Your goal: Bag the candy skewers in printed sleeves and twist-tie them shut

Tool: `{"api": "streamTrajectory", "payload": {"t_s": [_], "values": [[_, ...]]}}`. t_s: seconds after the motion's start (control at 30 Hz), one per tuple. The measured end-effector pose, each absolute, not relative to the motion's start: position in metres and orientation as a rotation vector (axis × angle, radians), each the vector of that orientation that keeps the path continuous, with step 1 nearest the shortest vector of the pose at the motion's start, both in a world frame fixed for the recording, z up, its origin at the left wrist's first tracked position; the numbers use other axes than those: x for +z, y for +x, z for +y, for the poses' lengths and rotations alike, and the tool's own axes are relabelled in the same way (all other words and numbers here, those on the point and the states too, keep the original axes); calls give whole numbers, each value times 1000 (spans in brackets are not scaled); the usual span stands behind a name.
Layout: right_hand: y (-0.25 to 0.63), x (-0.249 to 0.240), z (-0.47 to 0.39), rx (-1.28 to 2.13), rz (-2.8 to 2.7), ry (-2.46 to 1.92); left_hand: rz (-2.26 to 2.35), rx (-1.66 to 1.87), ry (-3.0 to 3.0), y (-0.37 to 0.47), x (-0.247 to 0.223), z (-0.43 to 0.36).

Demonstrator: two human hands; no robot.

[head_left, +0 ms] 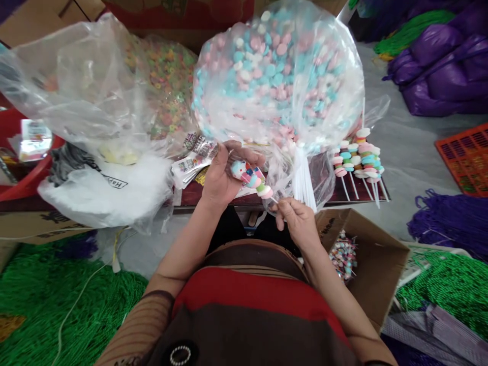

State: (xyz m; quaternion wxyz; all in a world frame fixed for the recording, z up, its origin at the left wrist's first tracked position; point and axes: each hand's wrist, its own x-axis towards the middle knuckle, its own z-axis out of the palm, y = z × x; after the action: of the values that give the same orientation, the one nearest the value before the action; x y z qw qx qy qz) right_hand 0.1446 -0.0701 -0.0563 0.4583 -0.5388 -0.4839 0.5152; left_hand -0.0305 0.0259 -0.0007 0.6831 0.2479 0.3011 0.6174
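In the head view, the left hand (221, 180) is curling loosely, about half open, around the upper end of a sweet skewer (263, 189), cradling it at the fingers. The right hand (297, 216) is closing in a pinch, thumb and finger holding the bare lower end of its white stick. The skewer is tilting between the two hands, above the middle of the bench's (186, 206) front edge, its pastel pieces showing below a printed cover at the upper end.

Just beside the left hand, printed wrappers (192, 163) are lying near the front edge. A bundle of white sticks (304, 178) is reaching over that edge, just beyond the right hand. Behind, a big clear bag of pink, blue and white sweets (278, 76) is filling the back edge, with a bag of orange and green pieces (173, 86) standing to its left. A white plastic bag (109, 190) is hanging over the front edge towards the left end. At the right front corner, several loaded skewers (368, 160) are lying with their sticks pointing outward. Below that corner, a cardboard box (377, 264) is holding small colourful sweets (344, 256)
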Motion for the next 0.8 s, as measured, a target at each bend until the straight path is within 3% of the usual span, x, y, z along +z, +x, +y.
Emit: {"api": "streamTrajectory", "payload": {"t_s": [0.17, 0.47, 0.8], "values": [[137, -61, -68, 1646, -908, -1143, 712, 1331, 556, -33, -4, 25], [133, -72, -74, 1179, -940, -1275, 601, 1389, 544, -26, -12, 25], [133, -57, -72, 1568, -898, -1214, 667, 1427, 611, -26, -10, 17]]}}
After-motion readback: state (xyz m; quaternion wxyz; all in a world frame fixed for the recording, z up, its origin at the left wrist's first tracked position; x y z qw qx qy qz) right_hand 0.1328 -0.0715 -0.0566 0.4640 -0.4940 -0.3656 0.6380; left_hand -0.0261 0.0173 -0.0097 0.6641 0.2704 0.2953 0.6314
